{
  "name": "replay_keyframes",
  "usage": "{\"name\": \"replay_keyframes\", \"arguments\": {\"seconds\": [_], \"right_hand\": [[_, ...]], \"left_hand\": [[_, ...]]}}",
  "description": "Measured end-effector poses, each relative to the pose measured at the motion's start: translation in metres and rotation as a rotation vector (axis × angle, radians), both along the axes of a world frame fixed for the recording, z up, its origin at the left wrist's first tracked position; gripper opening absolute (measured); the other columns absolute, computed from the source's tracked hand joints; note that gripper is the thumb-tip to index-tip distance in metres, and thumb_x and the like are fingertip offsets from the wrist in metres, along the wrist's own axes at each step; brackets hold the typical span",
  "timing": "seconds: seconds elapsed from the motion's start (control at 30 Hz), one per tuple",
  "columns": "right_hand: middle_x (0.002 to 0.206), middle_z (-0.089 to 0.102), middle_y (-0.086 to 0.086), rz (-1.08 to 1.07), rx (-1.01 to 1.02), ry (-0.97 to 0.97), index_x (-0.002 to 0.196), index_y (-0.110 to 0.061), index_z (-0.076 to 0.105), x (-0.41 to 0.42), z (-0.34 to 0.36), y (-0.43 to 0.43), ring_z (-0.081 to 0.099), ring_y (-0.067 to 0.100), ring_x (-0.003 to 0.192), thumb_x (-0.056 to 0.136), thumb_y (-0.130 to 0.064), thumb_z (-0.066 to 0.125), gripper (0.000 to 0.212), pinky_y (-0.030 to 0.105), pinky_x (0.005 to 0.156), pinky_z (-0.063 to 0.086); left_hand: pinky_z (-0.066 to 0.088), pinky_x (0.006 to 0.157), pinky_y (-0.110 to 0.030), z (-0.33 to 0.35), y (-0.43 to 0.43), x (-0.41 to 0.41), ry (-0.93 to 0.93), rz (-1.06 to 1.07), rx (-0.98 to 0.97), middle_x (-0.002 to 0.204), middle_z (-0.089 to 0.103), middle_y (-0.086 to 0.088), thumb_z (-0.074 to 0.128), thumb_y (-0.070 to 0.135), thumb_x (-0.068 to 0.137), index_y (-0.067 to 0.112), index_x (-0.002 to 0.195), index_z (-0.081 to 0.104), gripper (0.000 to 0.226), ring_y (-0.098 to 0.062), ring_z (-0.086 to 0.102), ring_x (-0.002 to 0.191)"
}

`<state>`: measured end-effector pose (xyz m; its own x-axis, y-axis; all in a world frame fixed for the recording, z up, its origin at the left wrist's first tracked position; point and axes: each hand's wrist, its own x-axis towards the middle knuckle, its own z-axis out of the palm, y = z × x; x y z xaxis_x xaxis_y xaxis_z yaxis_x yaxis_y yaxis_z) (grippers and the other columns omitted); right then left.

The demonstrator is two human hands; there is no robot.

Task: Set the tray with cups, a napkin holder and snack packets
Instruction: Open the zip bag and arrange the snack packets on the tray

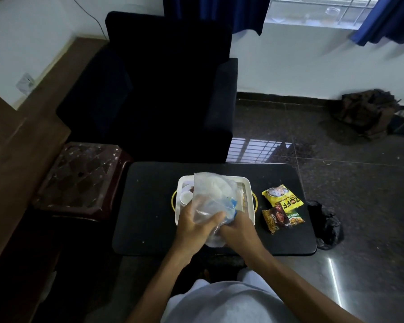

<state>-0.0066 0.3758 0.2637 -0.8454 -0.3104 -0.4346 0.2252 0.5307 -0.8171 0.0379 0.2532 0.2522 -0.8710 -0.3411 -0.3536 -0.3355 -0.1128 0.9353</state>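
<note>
left hand [194, 226] and right hand [237, 230] gripping crinkly clear plastic bag [214, 197], white rectangular tray [247, 201], one small cup [186, 197], three glossy snack packets [282, 207]

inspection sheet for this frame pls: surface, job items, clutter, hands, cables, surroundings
Surface: black table, low, a few pale specks.
Job items: white tray at the table's middle, with a cup in its left part; clear bag held above the tray; three snack packets, yellow packet, brown packet, green packet, on the table right of the tray. Napkin holder: not made out.
Clutter: black bag at the table's right edge.
Hands: left hand and right hand both grip the clear bag's lower end.
Cables: one thin cable on the far wall.
Surroundings: dark armchair behind the table, stool to the left, blue curtains, window, glossy floor.
</note>
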Motion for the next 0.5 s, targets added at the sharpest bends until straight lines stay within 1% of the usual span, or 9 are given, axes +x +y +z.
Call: {"name": "replay_keyframes", "arguments": {"seconds": [0.07,0.1,0.17,0.23,0.33,0.4,0.43,0.47,0.5], "right_hand": [[0.085,0.074,0.006,0.077,0.064,0.056,0.092,-0.004,0.071,-0.002,-0.001,-0.001,0.07,0.024,0.081,0.083,-0.002,0.058,0.016,0.033,0.07,0.059],[0.085,0.072,0.003,0.109,0.065,0.066,0.094,-0.005,0.069,-0.003,-0.001,-0.001,0.068,0.02,0.081,0.083,-0.002,0.058,0.016,0.024,0.065,0.055],[0.096,0.068,-0.003,0.133,0.03,0.071,0.108,-0.009,0.063,-0.003,-0.001,0.002,0.065,0.014,0.088,0.085,-0.006,0.061,0.023,0.01,0.063,0.047],[0.118,0.057,-0.004,0.12,0.016,0.181,0.125,-0.015,0.052,-0.003,-0.005,0.008,0.057,0.014,0.108,0.085,-0.019,0.069,0.043,0.014,0.08,0.047],[0.148,0.023,-0.017,0.114,-0.069,0.381,0.149,-0.033,0.027,-0.011,0.001,0.023,0.031,0.011,0.138,0.075,-0.041,0.079,0.091,0.026,0.102,0.043],[0.161,0.001,-0.019,0.241,-0.054,0.511,0.153,-0.045,0.014,-0.026,0.007,0.034,0.019,0.014,0.148,0.068,-0.046,0.085,0.111,0.032,0.106,0.04],[0.163,-0.006,-0.018,0.34,-0.02,0.565,0.152,-0.049,0.011,-0.034,0.01,0.037,0.02,0.014,0.148,0.066,-0.045,0.086,0.114,0.032,0.105,0.042],[0.164,-0.008,-0.017,0.446,0.022,0.602,0.152,-0.051,0.011,-0.039,0.011,0.041,0.023,0.014,0.147,0.067,-0.044,0.086,0.114,0.031,0.102,0.045],[0.164,-0.006,-0.017,0.537,0.063,0.622,0.151,-0.053,0.011,-0.042,0.011,0.043,0.026,0.013,0.145,0.068,-0.042,0.086,0.112,0.031,0.1,0.047]], "left_hand": [[0.06,0.07,-0.023,-0.008,0.002,-0.002,-0.02,0.052,-0.055,0.11,0.074,-0.009,0.084,0.017,0.082,0.014,0.117,0.065,0.04,-0.023,0.074,0.101],[0.058,0.067,-0.02,-0.01,0.003,-0.004,-0.035,0.082,-0.085,0.109,0.075,-0.008,0.083,0.016,0.082,0.012,0.118,0.066,0.039,-0.021,0.074,0.099],[0.058,0.066,-0.018,-0.013,0.005,-0.008,-0.061,0.163,-0.101,0.106,0.076,-0.006,0.082,0.017,0.083,0.013,0.116,0.069,0.036,-0.018,0.075,0.096],[0.059,0.07,-0.024,-0.014,0.004,-0.013,-0.096,0.277,-0.034,0.107,0.076,-0.005,0.082,0.017,0.083,0.015,0.116,0.069,0.036,-0.019,0.074,0.097],[0.058,0.076,-0.031,-0.013,-0.004,-0.017,-0.161,0.359,0.074,0.106,0.076,-0.007,0.081,0.012,0.081,0.012,0.111,0.073,0.03,-0.024,0.072,0.1],[0.057,0.063,-0.023,-0.014,-0.007,-0.021,-0.188,0.316,0.086,0.094,0.078,-0.009,0.074,0.007,0.084,0.012,0.095,0.076,0.012,-0.027,0.074,0.093],[0.055,0.059,-0.019,-0.012,-0.006,-0.024,-0.211,0.278,0.079,0.093,0.078,-0.011,0.069,0.006,0.089,0.009,0.096,0.076,0.011,-0.029,0.074,0.091],[0.056,0.061,-0.021,-0.009,-0.002,-0.029,-0.233,0.237,0.093,0.096,0.077,-0.014,0.064,0.006,0.093,0.004,0.103,0.075,0.015,-0.032,0.073,0.093],[0.058,0.071,-0.028,-0.007,0.003,-0.033,-0.251,0.199,0.127,0.101,0.076,-0.018,0.06,0.005,0.097,-0.002,0.111,0.071,0.02,-0.036,0.072,0.099]]}}
